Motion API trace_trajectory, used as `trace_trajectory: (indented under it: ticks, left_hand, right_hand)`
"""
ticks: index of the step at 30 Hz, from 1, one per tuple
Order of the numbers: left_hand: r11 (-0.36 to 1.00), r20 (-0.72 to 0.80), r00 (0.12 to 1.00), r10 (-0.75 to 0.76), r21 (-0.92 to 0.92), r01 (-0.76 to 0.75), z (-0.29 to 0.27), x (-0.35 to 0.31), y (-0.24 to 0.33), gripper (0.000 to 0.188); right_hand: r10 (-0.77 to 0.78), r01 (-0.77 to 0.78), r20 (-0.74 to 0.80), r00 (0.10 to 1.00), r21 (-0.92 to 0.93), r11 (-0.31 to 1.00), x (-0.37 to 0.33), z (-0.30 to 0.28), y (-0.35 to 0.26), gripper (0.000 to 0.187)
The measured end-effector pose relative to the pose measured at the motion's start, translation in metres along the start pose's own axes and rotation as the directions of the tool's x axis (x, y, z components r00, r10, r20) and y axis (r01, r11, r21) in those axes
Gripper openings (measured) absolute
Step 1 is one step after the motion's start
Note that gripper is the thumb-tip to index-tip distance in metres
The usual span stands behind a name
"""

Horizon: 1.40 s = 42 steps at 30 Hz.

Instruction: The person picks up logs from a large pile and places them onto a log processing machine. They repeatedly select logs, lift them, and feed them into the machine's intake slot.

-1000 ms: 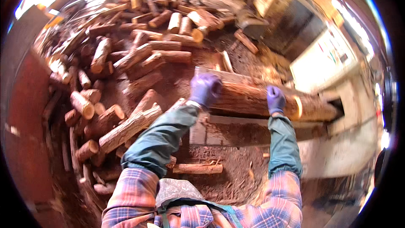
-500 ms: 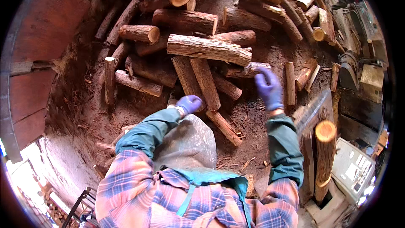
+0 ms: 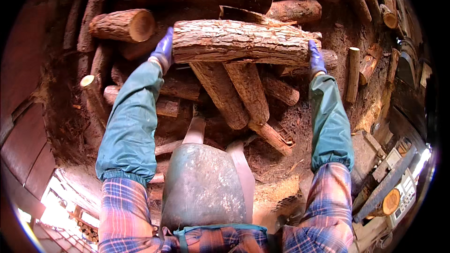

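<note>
1. You see no packages, labels or signs among the wood; a grey panel sits at the lower right.
2. Your left hand and right hand, in purple gloves, grip the ends of a rough-barked log, fingers curled on it.
3. The log lies crosswise atop the log pile.
4. Sawdust-strewn ground lies below.
</note>
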<state>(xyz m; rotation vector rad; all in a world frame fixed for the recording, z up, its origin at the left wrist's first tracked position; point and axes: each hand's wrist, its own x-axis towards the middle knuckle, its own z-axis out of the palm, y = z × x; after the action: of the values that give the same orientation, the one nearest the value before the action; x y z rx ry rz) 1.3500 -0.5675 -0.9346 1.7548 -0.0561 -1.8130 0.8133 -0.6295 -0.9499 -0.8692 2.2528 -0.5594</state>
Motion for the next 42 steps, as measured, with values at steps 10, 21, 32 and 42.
trace_trajectory:
  ticks: [10, 21, 32, 42]
  left_hand:
    - [0.889, 0.216, 0.969, 0.120, -0.457, -0.009, 0.011, -0.055, -0.032, 0.045]
    - [0.998, -0.313, 0.949, -0.048, -0.055, 0.032, -0.128, -0.392, -0.124, 0.035]
    - [0.917, 0.222, 0.907, 0.359, -0.267, -0.297, -0.082, -0.523, -0.012, 0.051]
    - [0.650, 0.821, 0.198, 0.535, -0.250, -0.717, 0.279, -0.600, 0.076, 0.043]
  right_hand:
    - [0.179, -0.242, 0.162, 0.970, 0.657, 0.714, -0.091, -0.009, 0.055, 0.075]
    - [0.683, -0.829, 0.545, 0.487, 0.535, 0.163, -0.445, -0.096, 0.152, 0.063]
    - [0.140, -0.206, 0.155, 0.978, 0.824, 0.528, -0.419, -0.227, -0.015, 0.048]
    - [-0.131, 0.676, -0.715, 0.687, 0.564, 0.475, -0.417, -0.647, -0.086, 0.059]
